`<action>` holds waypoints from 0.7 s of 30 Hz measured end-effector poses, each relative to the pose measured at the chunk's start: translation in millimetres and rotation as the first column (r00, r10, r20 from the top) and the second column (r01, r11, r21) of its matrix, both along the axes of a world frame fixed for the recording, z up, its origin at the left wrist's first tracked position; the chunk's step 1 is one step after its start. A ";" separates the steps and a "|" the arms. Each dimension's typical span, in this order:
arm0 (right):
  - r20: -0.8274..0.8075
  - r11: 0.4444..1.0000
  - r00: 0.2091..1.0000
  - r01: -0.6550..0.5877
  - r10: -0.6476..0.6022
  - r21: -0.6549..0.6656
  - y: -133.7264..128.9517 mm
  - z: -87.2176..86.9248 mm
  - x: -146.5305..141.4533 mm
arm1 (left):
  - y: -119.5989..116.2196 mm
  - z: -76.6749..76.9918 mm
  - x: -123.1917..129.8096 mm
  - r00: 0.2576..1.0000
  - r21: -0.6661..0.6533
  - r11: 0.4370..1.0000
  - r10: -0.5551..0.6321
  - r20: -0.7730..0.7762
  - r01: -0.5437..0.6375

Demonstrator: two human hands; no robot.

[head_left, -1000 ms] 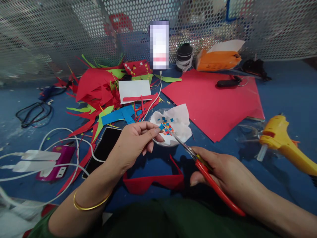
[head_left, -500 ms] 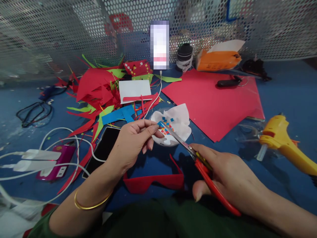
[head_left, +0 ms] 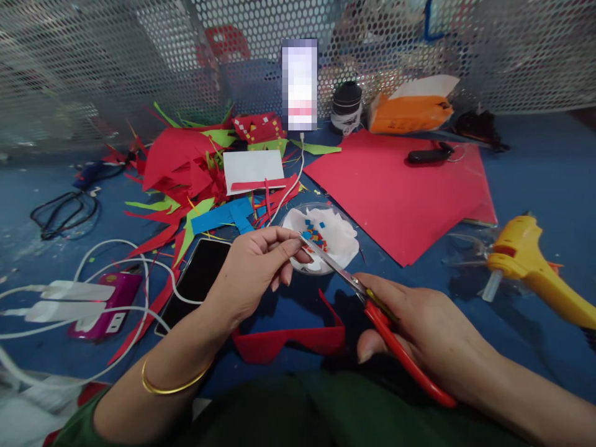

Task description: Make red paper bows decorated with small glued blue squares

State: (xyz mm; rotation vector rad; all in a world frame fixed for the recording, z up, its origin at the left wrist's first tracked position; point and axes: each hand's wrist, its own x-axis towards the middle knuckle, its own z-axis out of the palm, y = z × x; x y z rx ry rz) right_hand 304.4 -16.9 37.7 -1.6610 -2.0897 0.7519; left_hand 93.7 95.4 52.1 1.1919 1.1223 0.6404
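Note:
My left hand (head_left: 261,261) pinches something too small to make out at its fingertips, beside the near edge of a round dish. Red-handled scissors (head_left: 391,338) are in my right hand (head_left: 419,323), their blades pointing up and left to my left fingertips. White paper (head_left: 342,239) lines the dish, and small blue, orange and red squares (head_left: 316,234) lie on it, partly behind the blades. Below my hands a red glasses-shaped paper frame (head_left: 288,344) rests on the blue table.
Red sheets (head_left: 395,198) with a black key fob (head_left: 428,156) lie at right, near a yellow glue gun (head_left: 526,254). Paper scraps (head_left: 181,167), a dark phone (head_left: 200,270), white cables and a purple power bank (head_left: 109,310) cover the left. A lit phone (head_left: 300,87) stands behind.
The blue strip at my left fingertips no longer shows. The scissor blades look closer together, and my right thumb has shifted slightly left. The white paper's raised edge sits lower.

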 end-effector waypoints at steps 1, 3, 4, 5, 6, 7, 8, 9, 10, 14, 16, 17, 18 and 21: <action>-0.009 1.000 1.000 0.003 -0.003 -0.011 0.1 0.5 -0.3 | 0.0 0.0 -0.1 1.000 0.001 1.000 -0.002 -0.003 0.002; -0.017 1.000 1.000 0.008 -0.008 -0.030 0.2 1.1 -0.6 | 0.1 0.4 -0.1 1.000 0.001 1.000 -0.003 -0.013 0.003; -0.014 0.999 1.000 0.010 -0.010 -0.036 0.3 1.3 -0.8 | 0.1 0.7 0.0 1.000 -0.001 1.000 -0.004 -0.020 0.004; -0.008 0.999 1.000 0.011 -0.011 -0.040 0.3 1.3 -0.8 | 0.1 1.0 0.1 1.000 -0.002 1.000 -0.004 -0.027 0.004; -0.001 0.999 1.000 0.013 -0.013 -0.040 0.3 1.3 -0.9 | 0.1 1.3 0.3 0.999 -0.003 1.000 -0.003 -0.034 0.003; 0.003 0.999 1.000 0.015 -0.015 -0.039 0.3 1.2 -0.9 | 0.0 1.5 0.5 0.999 -0.003 1.000 -0.003 -0.041 0.003; 0.005 0.999 1.000 0.017 -0.017 -0.036 0.2 1.2 -0.9 | 0.0 1.6 0.7 0.999 -0.002 1.000 -0.002 -0.048 0.002; 0.006 0.999 1.000 0.019 -0.019 -0.034 0.1 1.1 -0.9 | -0.1 1.6 0.8 0.998 -0.001 1.000 -0.001 -0.056 0.001; 0.004 0.999 1.000 0.018 -0.018 -0.033 0.0 1.1 -0.8 | -0.2 1.5 0.8 0.998 0.001 1.000 0.000 -0.063 0.000; -0.003 1.000 1.000 0.013 -0.013 -0.022 0.2 0.3 -0.6 | -0.3 1.3 0.5 0.998 0.006 1.000 -0.008 -0.070 0.008; -0.001 1.000 1.000 0.009 -0.009 -0.010 0.4 -0.4 -0.6 | -0.1 1.7 0.4 0.998 0.002 1.000 -0.007 -0.066 0.007; 0.002 1.000 1.000 0.008 -0.008 -0.008 0.5 -0.8 -0.7 | 0.0 2.0 0.5 0.998 -0.003 1.000 -0.007 -0.066 0.007; 0.003 1.000 1.000 0.009 -0.009 -0.005 0.5 -1.1 -0.7 | 0.1 2.5 0.6 0.998 -0.007 1.000 -0.008 -0.064 0.008; -0.001 1.000 1.000 0.014 -0.014 -0.012 0.1 -1.2 -0.5 | 0.6 3.8 1.1 0.998 -0.010 1.000 -0.015 -0.056 0.014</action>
